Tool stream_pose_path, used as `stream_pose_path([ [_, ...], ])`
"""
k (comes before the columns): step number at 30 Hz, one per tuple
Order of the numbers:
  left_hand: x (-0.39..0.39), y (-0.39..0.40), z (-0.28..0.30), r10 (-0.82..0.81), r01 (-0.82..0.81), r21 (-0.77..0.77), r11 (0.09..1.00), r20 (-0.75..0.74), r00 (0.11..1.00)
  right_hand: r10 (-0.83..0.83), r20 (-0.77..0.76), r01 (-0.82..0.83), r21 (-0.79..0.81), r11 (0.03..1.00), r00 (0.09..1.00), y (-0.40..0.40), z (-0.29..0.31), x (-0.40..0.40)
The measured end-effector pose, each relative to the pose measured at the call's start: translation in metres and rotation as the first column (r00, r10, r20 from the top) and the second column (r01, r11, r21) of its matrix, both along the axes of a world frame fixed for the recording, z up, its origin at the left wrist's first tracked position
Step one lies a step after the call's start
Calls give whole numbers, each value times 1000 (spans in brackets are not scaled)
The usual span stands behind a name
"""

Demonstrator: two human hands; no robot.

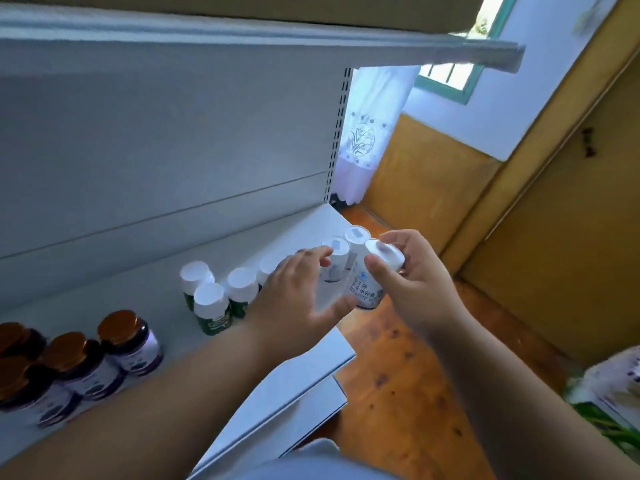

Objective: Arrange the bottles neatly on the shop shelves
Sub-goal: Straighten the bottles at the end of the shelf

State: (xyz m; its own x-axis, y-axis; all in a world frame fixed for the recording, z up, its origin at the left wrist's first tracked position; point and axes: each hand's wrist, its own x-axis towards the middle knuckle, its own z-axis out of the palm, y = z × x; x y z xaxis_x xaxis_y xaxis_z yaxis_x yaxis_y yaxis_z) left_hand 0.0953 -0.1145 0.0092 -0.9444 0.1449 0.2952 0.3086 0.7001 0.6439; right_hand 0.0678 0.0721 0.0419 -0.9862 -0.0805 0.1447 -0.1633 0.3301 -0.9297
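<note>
A white bottle [367,285] with a white cap and printed label is at the right end of the grey shelf [284,237], tilted. My right hand [412,285] grips it around the cap and upper body. My left hand [298,299] reaches in beside it, fingers spread, thumb under the bottle's base and fingertips by two more white bottles [337,258] standing behind. Left of my hands stand green-labelled bottles with white caps [212,308]. Further left are dark bottles with brown caps [130,342].
A second shelf [242,32] hangs overhead. The shelf's right edge ends above a wooden floor [398,375]. A yellow door and wall [554,254] stand to the right. A carton of goods [613,400] lies at the lower right.
</note>
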Motion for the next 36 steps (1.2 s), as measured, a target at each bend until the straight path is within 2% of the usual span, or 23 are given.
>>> stream_pose_path([
  [4, -44, 25, -7, 12, -11, -83, 996, 2, 1000, -18, -16, 19, 73, 997, 1000, 33, -5, -56],
  [6, -66, 36, -13, 49, -55, -143, 988, -44, 998, -3, -19, 5, 131, 991, 1000, 47, -13, -87],
  [9, -99, 53, -20, 150, -187, -236, 954, -168, 974, 57, -32, -48, 239, 970, 998, 66, -28, -139],
  [11, -113, 63, -25, 240, -295, -285, 912, -212, 947, 105, 17, -105, 302, 947, 994, 75, -38, -168],
  [13, -126, 77, -28, 329, -373, -407, 834, -177, 928, 203, 67, -214, 331, 919, 977, 82, -48, -195],
  [15, -137, 86, -33, 412, -365, -562, 742, -48, 910, 323, 120, -344, 346, 873, 939, 82, -57, -210],
  [17, -147, 89, -38, 474, -341, -645, 684, 38, 880, 429, 148, -454, 337, 825, 891, 77, -64, -219],
  [22, -149, 92, -43, 531, -377, -692, 615, 11, 847, 585, 115, -574, 415, 706, 803, 70, -71, -231],
  [24, -149, 91, -42, 534, -367, -698, 615, 25, 845, 617, 124, -604, 422, 676, 777, 70, -72, -235],
  [32, -148, 92, -40, 529, -369, -691, 621, 23, 848, 648, 109, -608, 492, 623, 753, 72, -70, -236],
  [36, -132, 92, -34, 536, -432, -612, 662, -16, 844, 638, -54, -535, 493, 687, 768, 67, -53, -220],
])
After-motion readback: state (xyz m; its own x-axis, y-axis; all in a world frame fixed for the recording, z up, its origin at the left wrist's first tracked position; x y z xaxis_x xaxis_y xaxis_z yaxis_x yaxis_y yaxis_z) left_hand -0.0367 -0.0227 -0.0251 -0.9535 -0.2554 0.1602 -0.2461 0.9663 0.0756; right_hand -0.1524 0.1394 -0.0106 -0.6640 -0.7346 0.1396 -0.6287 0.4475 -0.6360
